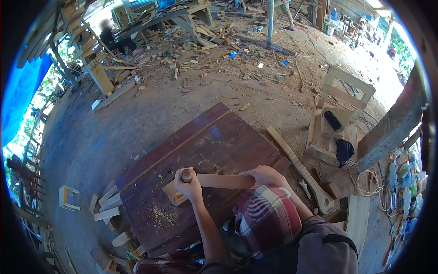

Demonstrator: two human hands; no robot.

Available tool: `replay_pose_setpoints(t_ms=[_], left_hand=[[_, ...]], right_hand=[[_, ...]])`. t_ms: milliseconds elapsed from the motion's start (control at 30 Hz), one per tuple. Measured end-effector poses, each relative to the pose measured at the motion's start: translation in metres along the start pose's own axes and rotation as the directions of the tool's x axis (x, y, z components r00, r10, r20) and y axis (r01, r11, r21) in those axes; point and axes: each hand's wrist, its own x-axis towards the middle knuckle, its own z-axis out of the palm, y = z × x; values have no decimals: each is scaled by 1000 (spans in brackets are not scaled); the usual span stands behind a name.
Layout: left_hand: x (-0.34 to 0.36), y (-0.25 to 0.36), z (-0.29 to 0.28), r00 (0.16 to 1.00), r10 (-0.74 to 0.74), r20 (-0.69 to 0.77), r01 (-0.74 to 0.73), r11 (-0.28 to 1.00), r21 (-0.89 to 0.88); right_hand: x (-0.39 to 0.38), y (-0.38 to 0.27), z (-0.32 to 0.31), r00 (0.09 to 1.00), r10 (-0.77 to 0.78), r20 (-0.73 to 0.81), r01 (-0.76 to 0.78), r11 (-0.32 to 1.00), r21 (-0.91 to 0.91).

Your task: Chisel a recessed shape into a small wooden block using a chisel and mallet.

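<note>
My left hand [189, 186] is closed round an upright tool with a round wooden end [186, 175], above a pale wooden block [170, 192] on the dark reddish wooden bench top [219, 141]; the tool's lower part is hidden. My right hand [261, 176] holds the right end of a flat wooden board [219, 181] that runs across to my left hand. A small yellow item [179, 198] lies at the block, too small to make out. Shavings [163, 215] are scattered on the bench top. My plaid-covered knee [267, 217] is just below my right hand.
Wood offcuts [107, 210], a small stool [69, 197] at left. A long wooden piece [296, 166], a chair-like frame [337, 118] holding dark items, a post [392, 118] and coiled cord [369, 187] at right. Scrap-strewn floor [219, 68] ahead; two other people [116, 41] [287, 13] behind it.
</note>
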Motion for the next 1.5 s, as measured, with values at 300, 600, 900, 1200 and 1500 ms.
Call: replay_pose_setpoints(t_ms=[300,600,900,1200,1500], left_hand=[[6,1,-9,997,-11,-76,9,1000,-28],[3,4,1,994,-15,-107,13,1000,-20],[-14,16,27,998,42,-48,-39,996,79],[-22,5,35,996,84,-2,-80,953,294],[-15,10,25,987,31,161,-64,976,207]], right_hand=[[-2,-3,-1,1000,-2,5,2,1000,-5],[3,3,5,1000,3,-4,-3,1000,3],[-2,11,6,1000,22,-4,-22,1000,10],[21,2,16,1000,2,28,-5,996,90],[26,10,22,999,-37,28,33,991,129]])
